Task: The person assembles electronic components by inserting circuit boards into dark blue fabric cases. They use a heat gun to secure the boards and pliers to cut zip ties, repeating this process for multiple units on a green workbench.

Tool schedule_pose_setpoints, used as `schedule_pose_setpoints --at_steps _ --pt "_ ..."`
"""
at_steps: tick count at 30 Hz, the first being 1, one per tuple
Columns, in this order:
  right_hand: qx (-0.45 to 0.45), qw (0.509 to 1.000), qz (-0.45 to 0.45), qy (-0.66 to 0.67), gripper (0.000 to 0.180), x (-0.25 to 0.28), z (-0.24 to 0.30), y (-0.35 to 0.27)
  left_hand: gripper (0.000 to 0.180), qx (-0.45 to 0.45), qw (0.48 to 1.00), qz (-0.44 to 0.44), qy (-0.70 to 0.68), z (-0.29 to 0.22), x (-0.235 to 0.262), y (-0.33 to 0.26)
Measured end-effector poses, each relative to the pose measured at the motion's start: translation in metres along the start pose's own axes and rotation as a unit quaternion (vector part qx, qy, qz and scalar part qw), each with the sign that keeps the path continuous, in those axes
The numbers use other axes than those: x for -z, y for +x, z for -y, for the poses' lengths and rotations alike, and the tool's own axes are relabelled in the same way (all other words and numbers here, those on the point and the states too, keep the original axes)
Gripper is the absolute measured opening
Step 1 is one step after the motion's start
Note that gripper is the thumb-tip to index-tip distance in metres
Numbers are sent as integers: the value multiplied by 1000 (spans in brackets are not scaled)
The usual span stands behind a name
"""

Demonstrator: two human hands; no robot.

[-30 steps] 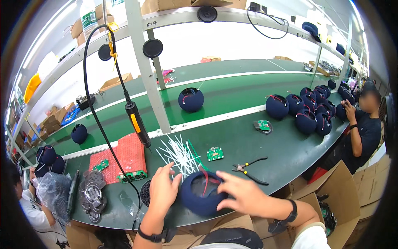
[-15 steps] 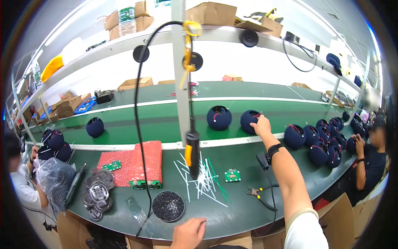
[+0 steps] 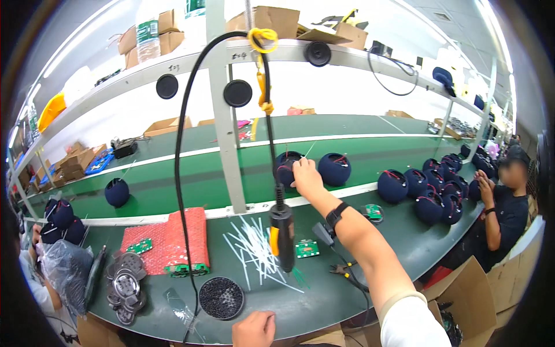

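My right hand reaches across to the green strip behind the table. Its fingers grip the rim of a dark blue ball-shaped housing, covering part of its opening. Another dark blue housing with red wires inside sits just to the right. My left hand rests by the table's front edge with its fingers curled in, and nothing shows in it. Near it lie small black parts in a round dish. A black and yellow electric screwdriver hangs from a cable in front of me.
White strips, a green circuit board and cutters lie mid-table. Pink bubble wrap and grey round parts are at left. Several blue housings stand at right, near a co-worker. A metal post rises ahead.
My right hand has moved from the right-hand housing to the left one. The whole view has shifted a little to the right. My left hand stays near the front edge.
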State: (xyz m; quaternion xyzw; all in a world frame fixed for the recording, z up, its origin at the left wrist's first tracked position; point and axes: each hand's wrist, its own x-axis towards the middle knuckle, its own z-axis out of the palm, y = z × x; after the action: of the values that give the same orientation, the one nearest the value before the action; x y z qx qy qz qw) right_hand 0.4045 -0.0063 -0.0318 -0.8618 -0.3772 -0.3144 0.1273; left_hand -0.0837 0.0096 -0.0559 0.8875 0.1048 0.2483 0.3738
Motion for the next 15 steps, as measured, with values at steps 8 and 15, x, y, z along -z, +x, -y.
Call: schedule_pose_setpoints --at_steps 8,15 --pt "23 980 -22 197 58 193 34 -159 13 -3 1000 9 -24 7 0 -4" --pt "55 955 83 279 49 288 135 -283 34 -52 978 -87 -180 -45 19 25"
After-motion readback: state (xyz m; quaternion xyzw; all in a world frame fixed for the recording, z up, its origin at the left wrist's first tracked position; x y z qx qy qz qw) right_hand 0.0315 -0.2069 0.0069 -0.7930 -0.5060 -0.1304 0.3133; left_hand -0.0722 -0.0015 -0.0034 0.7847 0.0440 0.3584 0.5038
